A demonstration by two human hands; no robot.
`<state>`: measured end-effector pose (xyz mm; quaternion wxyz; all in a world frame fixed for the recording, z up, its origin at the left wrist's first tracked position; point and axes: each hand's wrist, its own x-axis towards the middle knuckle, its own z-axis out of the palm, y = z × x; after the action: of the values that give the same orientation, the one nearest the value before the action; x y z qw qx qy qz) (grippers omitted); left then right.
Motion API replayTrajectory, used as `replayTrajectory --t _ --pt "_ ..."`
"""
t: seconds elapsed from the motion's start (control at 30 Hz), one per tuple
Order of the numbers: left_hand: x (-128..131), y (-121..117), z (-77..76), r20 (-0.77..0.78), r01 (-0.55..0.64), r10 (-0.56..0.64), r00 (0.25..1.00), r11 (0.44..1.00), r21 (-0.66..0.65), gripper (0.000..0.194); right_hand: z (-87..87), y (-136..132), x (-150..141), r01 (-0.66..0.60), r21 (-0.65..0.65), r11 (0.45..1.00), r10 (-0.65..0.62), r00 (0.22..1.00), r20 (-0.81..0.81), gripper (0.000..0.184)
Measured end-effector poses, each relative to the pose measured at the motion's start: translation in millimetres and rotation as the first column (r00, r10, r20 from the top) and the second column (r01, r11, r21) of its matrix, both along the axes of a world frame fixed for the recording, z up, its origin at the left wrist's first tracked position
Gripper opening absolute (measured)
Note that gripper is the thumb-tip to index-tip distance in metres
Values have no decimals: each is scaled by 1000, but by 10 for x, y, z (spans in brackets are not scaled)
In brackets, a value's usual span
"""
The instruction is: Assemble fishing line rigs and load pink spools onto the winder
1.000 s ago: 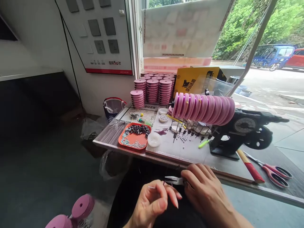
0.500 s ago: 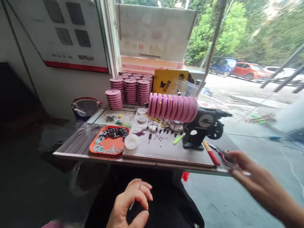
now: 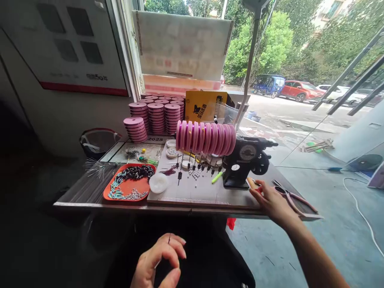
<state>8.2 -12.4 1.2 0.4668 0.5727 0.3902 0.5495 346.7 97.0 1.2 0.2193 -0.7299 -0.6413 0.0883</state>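
Note:
My left hand (image 3: 160,260) is over my dark-clothed lap, thumb and index finger curled almost tip to tip. A thin pale sliver shows beside the fingers, too small to name, and a dark thread-like band crosses one finger. At the table's right front, my right hand (image 3: 271,202) has its thumb and fingers around the red end of a wooden handle (image 3: 252,184). Pliers with pinkish grips (image 3: 300,198) lie just right of that hand. Scissors (image 3: 281,189) are partly hidden behind it.
A black hand-cranked winder (image 3: 247,156) carries a row of pink spools (image 3: 205,138). An orange tray (image 3: 127,188) of beads, a white dish (image 3: 158,183), loose white beads (image 3: 195,174) and a green pen-like stick (image 3: 217,177) lie leftward. Stacked pink spools (image 3: 156,118) and a yellow box (image 3: 202,105) stand behind.
The pliers have left my right hand and lie on the table. That hand went right, then in to the red-ended handle. My left hand keeps its curl; the view swung right.

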Motion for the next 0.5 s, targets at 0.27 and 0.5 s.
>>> replayTrajectory --t 0.27,0.5 --pt "18 -117 102 -191 -114 162 968 964 240 11 701 -575 -1115 -722 400 564 649 687 327 34" --pt "-281 360 788 -185 173 -146 972 975 137 20 1104 -368 -1903 -939 111 327 738 327 590 11"
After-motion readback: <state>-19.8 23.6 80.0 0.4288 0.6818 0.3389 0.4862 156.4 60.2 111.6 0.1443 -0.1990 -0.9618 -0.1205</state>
